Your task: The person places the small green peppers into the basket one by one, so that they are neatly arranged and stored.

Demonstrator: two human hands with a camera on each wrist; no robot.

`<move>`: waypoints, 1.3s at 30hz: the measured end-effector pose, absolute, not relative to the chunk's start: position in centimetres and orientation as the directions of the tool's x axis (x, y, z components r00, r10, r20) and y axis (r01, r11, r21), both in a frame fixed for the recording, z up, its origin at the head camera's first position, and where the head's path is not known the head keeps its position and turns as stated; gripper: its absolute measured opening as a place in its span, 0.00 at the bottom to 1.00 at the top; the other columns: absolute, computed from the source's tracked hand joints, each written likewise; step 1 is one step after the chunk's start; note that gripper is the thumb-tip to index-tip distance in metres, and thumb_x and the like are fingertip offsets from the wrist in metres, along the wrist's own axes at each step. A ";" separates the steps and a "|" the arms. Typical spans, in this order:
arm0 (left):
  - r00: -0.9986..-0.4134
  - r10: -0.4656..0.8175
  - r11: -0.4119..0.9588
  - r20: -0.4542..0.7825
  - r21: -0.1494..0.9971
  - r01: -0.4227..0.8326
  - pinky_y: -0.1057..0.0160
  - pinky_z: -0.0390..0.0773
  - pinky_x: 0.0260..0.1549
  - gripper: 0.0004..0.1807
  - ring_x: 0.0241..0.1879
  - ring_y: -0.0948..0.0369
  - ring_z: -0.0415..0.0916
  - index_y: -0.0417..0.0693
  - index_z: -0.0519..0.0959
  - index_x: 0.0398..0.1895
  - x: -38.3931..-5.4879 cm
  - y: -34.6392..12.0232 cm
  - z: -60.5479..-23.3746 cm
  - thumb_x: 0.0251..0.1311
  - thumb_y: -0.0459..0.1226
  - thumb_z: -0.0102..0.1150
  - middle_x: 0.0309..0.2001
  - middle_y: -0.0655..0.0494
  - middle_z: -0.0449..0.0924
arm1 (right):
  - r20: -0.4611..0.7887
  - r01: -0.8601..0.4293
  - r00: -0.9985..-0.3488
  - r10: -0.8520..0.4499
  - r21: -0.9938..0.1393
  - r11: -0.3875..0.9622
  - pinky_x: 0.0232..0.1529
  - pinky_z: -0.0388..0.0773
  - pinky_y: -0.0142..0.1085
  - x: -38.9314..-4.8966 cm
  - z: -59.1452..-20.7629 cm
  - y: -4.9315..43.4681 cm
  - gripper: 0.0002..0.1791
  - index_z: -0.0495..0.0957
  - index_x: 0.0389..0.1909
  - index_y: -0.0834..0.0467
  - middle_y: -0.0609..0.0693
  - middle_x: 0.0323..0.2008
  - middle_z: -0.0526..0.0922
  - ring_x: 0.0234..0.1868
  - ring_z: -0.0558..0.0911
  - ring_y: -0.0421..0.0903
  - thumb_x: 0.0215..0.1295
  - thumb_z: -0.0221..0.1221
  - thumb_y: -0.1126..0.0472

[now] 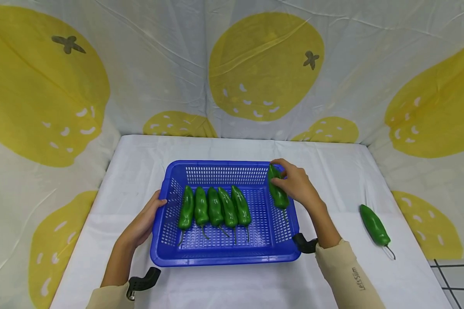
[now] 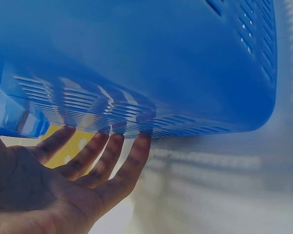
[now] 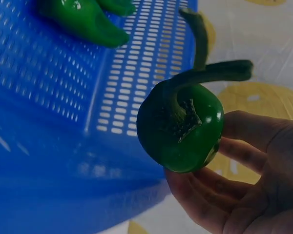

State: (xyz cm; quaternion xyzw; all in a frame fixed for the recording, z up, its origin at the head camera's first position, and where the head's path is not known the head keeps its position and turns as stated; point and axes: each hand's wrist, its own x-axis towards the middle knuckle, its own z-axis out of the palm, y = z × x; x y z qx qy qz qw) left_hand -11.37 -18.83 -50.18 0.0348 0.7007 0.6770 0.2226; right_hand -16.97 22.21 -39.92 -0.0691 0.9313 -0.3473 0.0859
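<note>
A blue plastic basket (image 1: pixel 224 260) with slotted walls holds several green peppers (image 1: pixel 215 207) lying side by side, stems toward the near side. My left hand (image 1: pixel 142 221) grips the basket's left side, thumb at the rim. In the left wrist view its fingertips (image 2: pixel 142 141) touch the slotted wall from outside. At the basket's right end, my right hand (image 1: pixel 297 182) pinches another green pepper (image 1: pixel 277 191) between thumb and fingers. The right wrist view shows this pepper (image 3: pixel 185 131) stem end first, beside the basket wall; contact with the basket floor cannot be made out.
One more green pepper (image 1: pixel 375 225) lies on the white cloth (image 1: pixel 255 287) to the right of the basket. Behind and at both sides hangs a curtain (image 1: pixel 170 64) printed with yellow fruit. Grey-lined tiles (image 1: pixel 456 274) show at the lower right.
</note>
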 end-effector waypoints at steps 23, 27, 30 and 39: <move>-0.900 0.346 0.078 -0.264 0.964 -0.252 0.31 0.57 0.62 0.34 0.69 0.33 0.53 0.49 0.38 0.78 -11.4 -18.8 -50.2 0.77 0.49 0.32 0.72 0.32 0.47 | -0.194 -0.050 -0.957 -0.215 -0.621 0.782 0.21 0.79 0.37 -17.5 -44.0 17.4 0.27 0.74 0.63 0.56 0.60 0.35 0.83 0.26 0.81 0.49 0.62 0.64 0.65; -0.901 0.346 0.083 -0.263 0.965 -0.250 0.32 0.58 0.61 0.34 0.68 0.32 0.54 0.48 0.38 0.79 -11.3 -18.8 -50.2 0.78 0.49 0.32 0.72 0.32 0.48 | -0.223 -0.041 -0.949 -0.222 -0.612 0.790 0.23 0.80 0.38 -17.7 -44.6 17.1 0.27 0.74 0.63 0.58 0.64 0.41 0.83 0.28 0.83 0.50 0.62 0.64 0.67; -0.901 0.345 0.085 -0.264 0.964 -0.251 0.32 0.59 0.61 0.33 0.68 0.32 0.54 0.49 0.38 0.78 -11.3 -18.8 -50.2 0.78 0.49 0.32 0.72 0.32 0.47 | -0.233 -0.041 -0.947 -0.222 -0.597 0.801 0.24 0.80 0.38 -17.9 -45.1 16.9 0.28 0.74 0.63 0.58 0.64 0.45 0.83 0.28 0.82 0.50 0.61 0.64 0.67; -0.902 0.344 0.081 -0.262 0.965 -0.250 0.31 0.58 0.61 0.34 0.69 0.32 0.53 0.49 0.38 0.79 -11.3 -18.8 -50.2 0.78 0.49 0.32 0.72 0.32 0.46 | -0.273 -0.051 -0.935 -0.225 -0.525 0.849 0.30 0.80 0.39 -17.9 -46.0 16.1 0.28 0.75 0.62 0.59 0.62 0.52 0.81 0.33 0.81 0.50 0.58 0.64 0.68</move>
